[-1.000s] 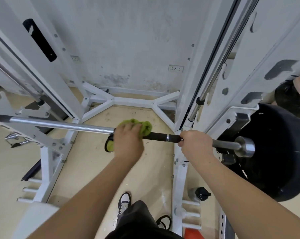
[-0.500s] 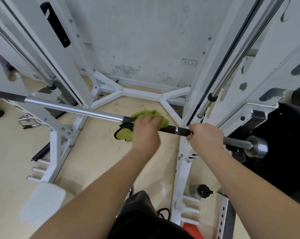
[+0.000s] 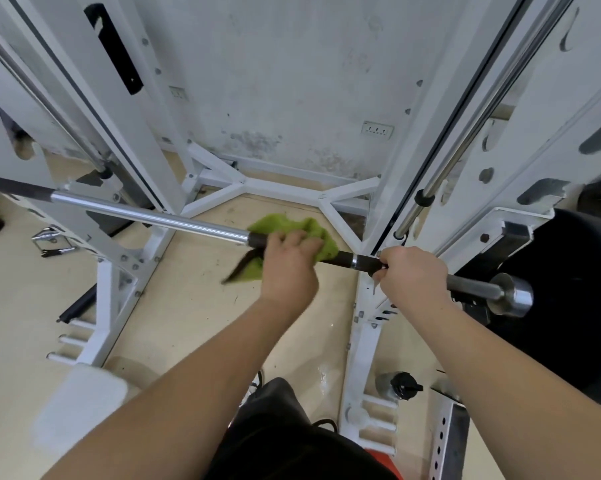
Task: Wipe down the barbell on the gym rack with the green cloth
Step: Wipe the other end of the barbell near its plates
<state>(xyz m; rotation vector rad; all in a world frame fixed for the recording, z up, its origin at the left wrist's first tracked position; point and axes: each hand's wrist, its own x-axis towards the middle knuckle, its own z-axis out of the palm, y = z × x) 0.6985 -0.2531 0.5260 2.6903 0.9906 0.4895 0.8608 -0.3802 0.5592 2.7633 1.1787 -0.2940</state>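
Barbell sits across the white rack, with the green cloth bunched over the dark grip section right of centre; judging by that, the wipe is mid-pass, and the long chrome span to the left plus the sleeve end by the black plate look not yet covered. Left hand is curled closed around cloth and bar together. Right hand is a closed fist on bare bar just beside it, near the rack upright, apparently steadying.
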